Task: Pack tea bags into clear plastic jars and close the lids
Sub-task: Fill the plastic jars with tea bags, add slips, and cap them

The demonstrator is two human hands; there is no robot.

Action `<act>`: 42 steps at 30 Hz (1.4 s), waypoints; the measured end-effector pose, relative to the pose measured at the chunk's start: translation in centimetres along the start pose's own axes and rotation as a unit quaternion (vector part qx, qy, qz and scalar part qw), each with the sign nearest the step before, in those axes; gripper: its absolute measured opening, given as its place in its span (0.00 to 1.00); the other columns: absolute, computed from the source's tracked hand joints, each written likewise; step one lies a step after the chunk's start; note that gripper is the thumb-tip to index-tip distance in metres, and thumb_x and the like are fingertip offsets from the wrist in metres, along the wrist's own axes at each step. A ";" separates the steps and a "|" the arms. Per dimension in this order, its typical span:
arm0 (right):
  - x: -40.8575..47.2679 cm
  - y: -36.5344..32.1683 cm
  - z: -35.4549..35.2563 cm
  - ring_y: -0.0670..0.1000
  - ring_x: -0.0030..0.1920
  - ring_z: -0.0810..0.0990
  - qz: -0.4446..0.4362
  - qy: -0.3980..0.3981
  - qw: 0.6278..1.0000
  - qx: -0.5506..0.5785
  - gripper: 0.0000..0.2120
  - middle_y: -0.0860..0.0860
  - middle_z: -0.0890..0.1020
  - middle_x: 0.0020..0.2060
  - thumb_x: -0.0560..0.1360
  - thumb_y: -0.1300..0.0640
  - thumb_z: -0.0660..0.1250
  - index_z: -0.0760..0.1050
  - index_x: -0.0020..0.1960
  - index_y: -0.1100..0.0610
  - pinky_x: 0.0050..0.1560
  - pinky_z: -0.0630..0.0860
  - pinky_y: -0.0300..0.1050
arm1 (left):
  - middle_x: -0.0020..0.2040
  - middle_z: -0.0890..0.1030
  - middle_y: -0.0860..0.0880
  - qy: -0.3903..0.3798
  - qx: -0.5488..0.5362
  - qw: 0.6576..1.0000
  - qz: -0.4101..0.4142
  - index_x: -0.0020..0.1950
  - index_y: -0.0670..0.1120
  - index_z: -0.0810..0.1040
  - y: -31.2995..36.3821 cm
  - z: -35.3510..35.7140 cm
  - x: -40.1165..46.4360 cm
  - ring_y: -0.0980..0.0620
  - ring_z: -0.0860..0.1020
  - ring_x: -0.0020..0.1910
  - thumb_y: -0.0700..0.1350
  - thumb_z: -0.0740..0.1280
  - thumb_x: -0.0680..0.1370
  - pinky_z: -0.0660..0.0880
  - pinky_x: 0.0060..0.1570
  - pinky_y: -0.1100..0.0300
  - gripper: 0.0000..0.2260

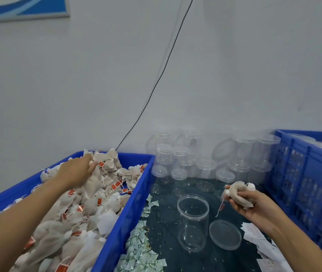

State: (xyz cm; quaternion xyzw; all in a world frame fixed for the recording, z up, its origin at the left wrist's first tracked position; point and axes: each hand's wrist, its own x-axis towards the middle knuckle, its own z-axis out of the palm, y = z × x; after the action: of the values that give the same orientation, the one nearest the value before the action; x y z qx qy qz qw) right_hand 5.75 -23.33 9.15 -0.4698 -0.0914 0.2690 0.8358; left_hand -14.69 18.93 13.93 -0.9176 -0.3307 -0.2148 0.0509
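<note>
Tea bags (pixel 73 209) fill the blue tray (pixel 134 195), lying every way. Left hand (pixel 76 171) grasps into them; right hand (pixel 254 205) clutches a bunch (pixel 238 193). 1 open jar (pixel 193 222) stands upright, empty, lid (pixel 225 234) beside it.

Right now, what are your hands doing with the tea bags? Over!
Left hand digging in the tea bag bin. Right hand holding tea bags. Open jar empty, lid beside it. Nothing blocking.

Clear glossy plastic jar (pixel 193 222); matt porous paper tea bags (pixel 89 195); blue plastic crate (pixel 134 203).
</note>
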 end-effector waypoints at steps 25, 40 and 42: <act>0.3 4.6 -2.6 0.55 0.41 0.82 -0.056 0.053 0.997 0.000 0.07 0.59 0.83 0.41 0.77 0.70 0.59 0.73 0.52 0.62 0.35 0.82 0.44 | 0.32 0.79 0.55 -0.170 -0.390 0.885 0.189 0.42 0.42 0.83 22.1 -1.2 -2.3 0.59 0.75 0.31 0.51 0.73 0.73 0.73 0.41 0.57 0.12; -0.1 8.9 -3.5 0.55 0.43 0.83 -0.069 0.062 0.996 0.004 0.10 0.63 0.82 0.52 0.78 0.70 0.59 0.71 0.58 0.64 0.39 0.80 0.48 | 0.26 0.76 0.62 -0.110 -0.262 0.929 0.236 0.38 0.53 0.79 24.4 -0.2 -2.1 0.63 0.74 0.32 0.62 0.69 0.73 0.74 0.42 0.58 0.14; 0.0 9.0 -3.7 0.57 0.45 0.83 -0.069 0.068 0.995 0.009 0.09 0.62 0.82 0.51 0.78 0.70 0.59 0.72 0.55 0.62 0.40 0.80 0.49 | 0.32 0.77 0.59 -0.080 -0.247 0.938 0.229 0.40 0.51 0.79 24.8 0.2 -2.4 0.59 0.76 0.37 0.63 0.68 0.73 0.73 0.42 0.58 0.16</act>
State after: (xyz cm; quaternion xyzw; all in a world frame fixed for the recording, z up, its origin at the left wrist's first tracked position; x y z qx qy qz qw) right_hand 3.99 -22.36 -0.37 -0.4725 -0.0637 0.1790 0.8606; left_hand -0.61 -1.68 13.94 -0.9663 -0.0514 -0.1982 -0.1558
